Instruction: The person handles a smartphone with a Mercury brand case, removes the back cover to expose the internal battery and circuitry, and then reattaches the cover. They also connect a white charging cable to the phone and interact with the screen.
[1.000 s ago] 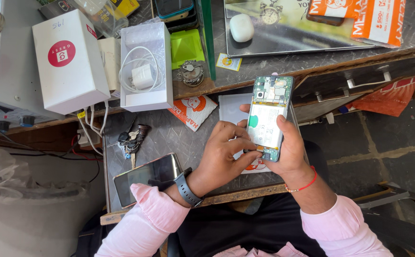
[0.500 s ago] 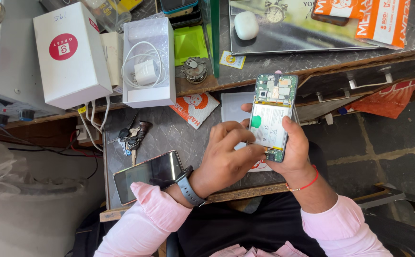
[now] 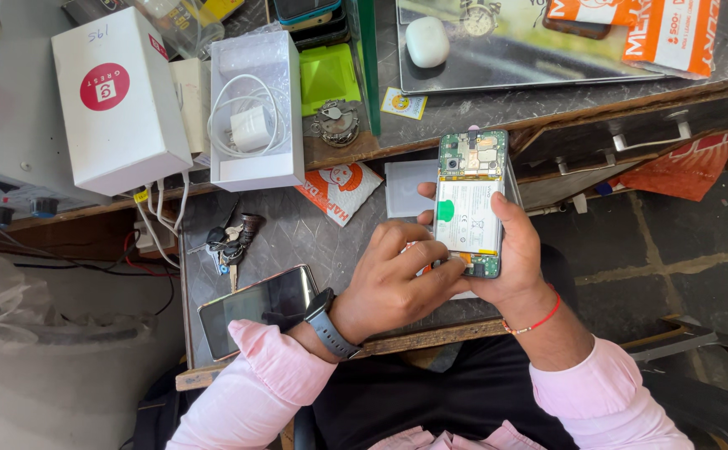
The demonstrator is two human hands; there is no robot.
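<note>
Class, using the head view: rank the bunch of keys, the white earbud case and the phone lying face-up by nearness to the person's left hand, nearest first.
Measured from the left hand:
1. Phone lying face-up, just to its left on the grey worktop, beside the wrist.
2. Bunch of keys, further left and slightly up.
3. White earbud case, far up on the raised shelf at the top.

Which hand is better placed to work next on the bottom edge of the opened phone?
The left hand: its fingertips already touch the bottom edge of the opened phone, while the right hand is wrapped around its side, holding it.
</note>
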